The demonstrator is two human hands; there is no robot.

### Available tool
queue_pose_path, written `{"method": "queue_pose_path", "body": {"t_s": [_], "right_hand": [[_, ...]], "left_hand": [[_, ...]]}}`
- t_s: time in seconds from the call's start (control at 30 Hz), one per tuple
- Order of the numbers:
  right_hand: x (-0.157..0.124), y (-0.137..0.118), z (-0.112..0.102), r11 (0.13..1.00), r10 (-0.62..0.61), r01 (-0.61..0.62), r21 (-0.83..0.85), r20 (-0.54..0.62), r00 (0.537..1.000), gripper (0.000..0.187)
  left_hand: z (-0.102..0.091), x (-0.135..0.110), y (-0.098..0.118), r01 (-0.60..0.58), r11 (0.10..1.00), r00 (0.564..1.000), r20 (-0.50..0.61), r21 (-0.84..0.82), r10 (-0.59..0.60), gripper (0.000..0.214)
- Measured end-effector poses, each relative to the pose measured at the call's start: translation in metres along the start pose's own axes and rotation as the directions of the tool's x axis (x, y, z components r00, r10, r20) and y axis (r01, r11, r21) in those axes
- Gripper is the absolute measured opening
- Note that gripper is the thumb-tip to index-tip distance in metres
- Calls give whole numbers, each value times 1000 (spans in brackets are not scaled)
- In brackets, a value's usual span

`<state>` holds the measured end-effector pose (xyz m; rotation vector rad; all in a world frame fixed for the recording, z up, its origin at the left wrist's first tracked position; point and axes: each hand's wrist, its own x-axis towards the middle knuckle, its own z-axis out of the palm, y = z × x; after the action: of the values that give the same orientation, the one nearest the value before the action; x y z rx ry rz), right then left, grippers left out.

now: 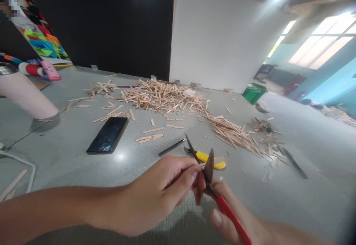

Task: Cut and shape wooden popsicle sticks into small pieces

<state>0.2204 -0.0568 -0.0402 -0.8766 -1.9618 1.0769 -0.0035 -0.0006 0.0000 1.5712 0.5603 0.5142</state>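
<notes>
Our left hand (164, 196) pinches a flat wooden stick (201, 166) between thumb and fingers, low over the counter (69, 174), its free end pointing right. Our right hand (241, 208) holds the red-handled scissors (209, 170), their blades parted in a V with the stick lying between them; how our right grip sits on the handle loops we cannot tell, since they run out of view.

We judge this cut to be at its start: the stick reaches past the blade on the far side, and we see no piece dropping from it. Of work already done, we can point only to likely signs, such as the small scraps (264, 126) at the right. Much seems left, for a wide heap of sticks (164, 96) lies before the panels and a fanned bundle (232, 131) lies to its right; which of these are already trimmed we cannot tell.

The yellow cutter (202, 156) lies just beyond our hands, with a slim dark tool (172, 146) beside it and a phone (108, 135) farther left.
</notes>
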Motion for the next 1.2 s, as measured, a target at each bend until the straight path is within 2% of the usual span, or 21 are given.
{"method": "queue_pose_path", "body": {"t_s": [0.13, 0.27, 0.37, 0.47, 0.63, 0.7, 0.9, 1.1, 1.2], "right_hand": [[-1, 3, 1, 1000, 21, -21, 7, -14, 1000, 46], [-2, -3, 1, 996, 75, -73, 58, -30, 997, 44], [0, -7, 2, 990, 113, -110, 88, -32, 993, 50], [1, -8, 3, 992, 112, -110, 63, -26, 993, 53], [2, -10, 3, 996, 83, -82, 45, -27, 996, 50], [3, -11, 4, 994, 94, -92, 64, -30, 995, 49], [-2, 6, 13, 984, 101, -93, 151, -48, 994, 45], [-7, 19, 14, 948, 233, -232, 219, 19, 972, 43], [-8, 18, 14, 947, 219, -214, 239, 5, 976, 45]], "left_hand": [[0, 1, 2, -18, 998, 1000, 8, 63, 18, 43], [0, 2, 2, -29, 994, 1000, 12, 102, 28, 42], [0, 3, 1, -36, 993, 999, 10, 115, 35, 43], [2, 2, 0, -24, 994, 1000, 9, 104, 23, 42], [5, 0, 0, -3, 996, 997, -71, 94, 9, 43], [4, 1, 0, -18, 992, 998, -57, 126, 25, 43], [0, 3, 1, -59, 979, 998, 14, 195, 58, 40], [-1, 3, 1, -70, 965, 997, 30, 254, 65, 39], [-2, 3, 2, -66, 966, 997, 45, 251, 56, 38]]}}
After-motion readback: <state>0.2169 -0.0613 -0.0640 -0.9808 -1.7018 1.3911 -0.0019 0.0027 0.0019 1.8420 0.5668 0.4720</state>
